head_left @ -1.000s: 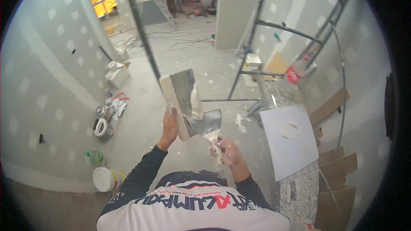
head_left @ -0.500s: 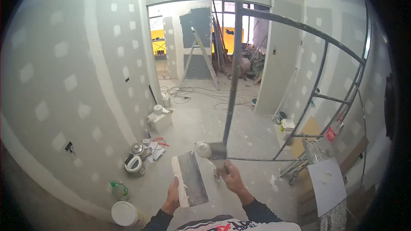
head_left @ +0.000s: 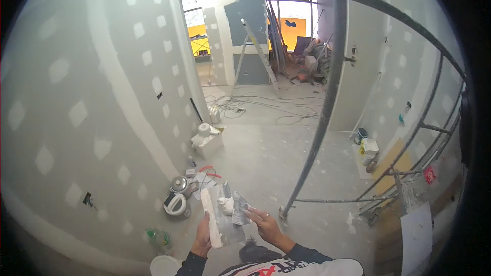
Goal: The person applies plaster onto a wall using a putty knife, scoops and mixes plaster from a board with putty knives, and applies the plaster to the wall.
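Observation:
In front of my body, my left hand (head_left: pixel 202 236) grips a wide rectangular drywall blade (head_left: pixel 230 235) by its left long edge, which is caked with white compound. A lump of white joint compound (head_left: pixel 225 206) lies at the blade's upper part. My right hand (head_left: pixel 270 231) is closed on a putty knife (head_left: pixel 240 212), its handle mostly covered by the fingers. The putty knife's metal face is beside the lump and over the right side of the wide blade; whether the two blades touch I cannot tell.
A metal scaffold frame (head_left: pixel 318 138) stands at my right, with a white sheet (head_left: pixel 417 235) on its side. Near the left wall are a white-lidded bucket (head_left: pixel 164 266), a green-topped bottle (head_left: pixel 159 239) and a pot (head_left: pixel 179 184). Cables (head_left: pixel 240 103) and a stepladder (head_left: pixel 261 56) lie ahead.
My right hand has brought the putty knife and compound over to the wide blade, where the lump now sits. The view has shifted, so the scaffold appears farther right.

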A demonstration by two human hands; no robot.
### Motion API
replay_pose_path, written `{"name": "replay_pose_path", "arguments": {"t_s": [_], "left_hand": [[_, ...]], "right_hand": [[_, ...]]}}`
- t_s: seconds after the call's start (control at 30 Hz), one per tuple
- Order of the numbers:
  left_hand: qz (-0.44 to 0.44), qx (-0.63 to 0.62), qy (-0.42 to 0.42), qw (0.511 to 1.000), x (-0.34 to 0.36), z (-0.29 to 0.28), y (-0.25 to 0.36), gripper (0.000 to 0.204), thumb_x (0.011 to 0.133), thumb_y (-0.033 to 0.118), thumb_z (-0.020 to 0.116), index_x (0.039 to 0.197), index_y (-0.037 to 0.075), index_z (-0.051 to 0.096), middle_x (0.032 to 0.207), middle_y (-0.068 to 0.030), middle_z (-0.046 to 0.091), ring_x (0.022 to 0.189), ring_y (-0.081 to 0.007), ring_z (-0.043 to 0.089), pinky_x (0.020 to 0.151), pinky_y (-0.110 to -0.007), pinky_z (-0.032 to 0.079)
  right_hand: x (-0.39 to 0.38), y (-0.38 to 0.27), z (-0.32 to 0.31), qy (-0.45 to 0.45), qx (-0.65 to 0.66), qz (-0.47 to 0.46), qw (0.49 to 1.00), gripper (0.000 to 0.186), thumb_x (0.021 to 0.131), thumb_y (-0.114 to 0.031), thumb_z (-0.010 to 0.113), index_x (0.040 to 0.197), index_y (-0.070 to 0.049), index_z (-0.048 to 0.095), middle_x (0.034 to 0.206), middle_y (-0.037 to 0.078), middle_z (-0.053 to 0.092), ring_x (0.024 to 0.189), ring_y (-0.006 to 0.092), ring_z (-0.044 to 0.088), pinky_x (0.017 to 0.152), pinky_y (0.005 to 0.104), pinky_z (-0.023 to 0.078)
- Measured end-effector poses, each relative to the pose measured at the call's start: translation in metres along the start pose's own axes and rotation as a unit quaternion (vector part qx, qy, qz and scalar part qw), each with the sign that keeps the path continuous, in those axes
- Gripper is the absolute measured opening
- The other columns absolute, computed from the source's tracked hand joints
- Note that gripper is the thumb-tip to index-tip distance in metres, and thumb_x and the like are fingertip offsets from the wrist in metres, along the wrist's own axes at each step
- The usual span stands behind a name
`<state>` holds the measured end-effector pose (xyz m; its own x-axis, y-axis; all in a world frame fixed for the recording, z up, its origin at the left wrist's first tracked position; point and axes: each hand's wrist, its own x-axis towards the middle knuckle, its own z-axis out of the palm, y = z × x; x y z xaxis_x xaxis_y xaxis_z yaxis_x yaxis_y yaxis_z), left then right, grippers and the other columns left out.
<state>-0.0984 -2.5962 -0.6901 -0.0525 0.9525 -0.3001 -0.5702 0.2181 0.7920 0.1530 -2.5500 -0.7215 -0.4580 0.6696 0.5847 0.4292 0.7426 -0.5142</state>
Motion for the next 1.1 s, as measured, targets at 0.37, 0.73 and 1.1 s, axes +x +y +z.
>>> {"name": "replay_pose_path", "arguments": {"t_s": [0.37, 0.73, 1.1], "left_hand": [[0.048, -0.108, 0.030, 0.993, 0.214, -0.002, 0.058, 0.059, 0.102, 0.056, 0.043, 0.136, 0.008, 0.045, 0.111, -0.0079, 0.057, 0.105, -0.0238, 0.061, 0.089, -0.041, 0.055], [0.010, -0.209, 0.055, 0.976, 0.405, 0.026, 0.031, 0.063, 0.100, 0.056, 0.045, 0.146, 0.013, 0.039, 0.137, -0.0091, 0.054, 0.125, -0.0311, 0.053, 0.108, -0.050, 0.043], [-0.094, -0.196, -0.182, 0.959, 0.807, 0.130, 0.112, 0.065, 0.104, 0.049, 0.041, 0.153, 0.009, 0.027, 0.152, -0.0144, 0.040, 0.140, -0.0338, 0.039, 0.119, -0.052, 0.029]], "right_hand": [[0.002, 0.311, 0.149, 0.013, -0.008, 0.281, 0.960, 0.052, 0.078, 0.001, 0.057, 0.128, -0.010, 0.063, 0.119, 0.021, 0.063, 0.103, 0.0401, 0.063, 0.086, 0.0473, 0.053], [-0.029, 0.576, 0.215, 0.006, 0.071, 0.773, 0.630, 0.015, 0.075, -0.019, 0.063, 0.074, -0.008, 0.073, 0.074, 0.012, 0.071, 0.071, 0.0378, 0.068, 0.073, 0.0536, 0.054], [-0.041, 0.753, 0.044, -0.019, -0.071, 0.665, 0.743, 0.017, 0.075, -0.021, 0.063, 0.063, -0.011, 0.068, 0.066, 0.009, 0.068, 0.059, 0.0313, 0.065, 0.052, 0.0489, 0.049]]}}
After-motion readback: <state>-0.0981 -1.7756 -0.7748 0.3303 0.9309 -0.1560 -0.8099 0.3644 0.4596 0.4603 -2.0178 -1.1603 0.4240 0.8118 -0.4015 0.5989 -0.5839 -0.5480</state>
